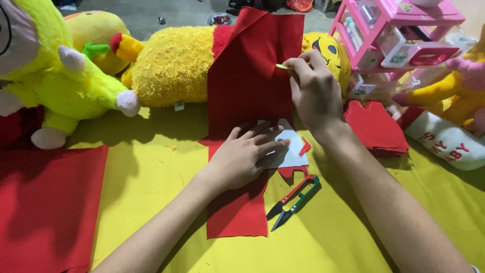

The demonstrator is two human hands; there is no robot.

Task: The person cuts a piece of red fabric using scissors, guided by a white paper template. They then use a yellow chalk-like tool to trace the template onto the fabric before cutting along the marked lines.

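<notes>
At nine o'clock a lime-green plush toy point(60, 86) sits at the table's far edge, and below it, near seven o'clock, a loose sheet of red felt point(48, 202) lies on the yellow table cover point(151, 172). Toward eleven o'clock a shaggy yellow plush toy point(172, 65) lies on its side. At centre a long red felt strip point(247, 76) runs from twelve to six o'clock. The left hand point(245, 156) lies flat with fingers spread, pressing a white paper template point(293, 149) onto the strip. Just below, at five o'clock, are thread snips point(294, 200). The right hand point(313, 91), at one o'clock, pinches a small pale marker point(283, 66) against the felt. At three o'clock is a stack of cut red pieces point(376, 126), with a pink drawer unit point(399, 30) at two o'clock
</notes>
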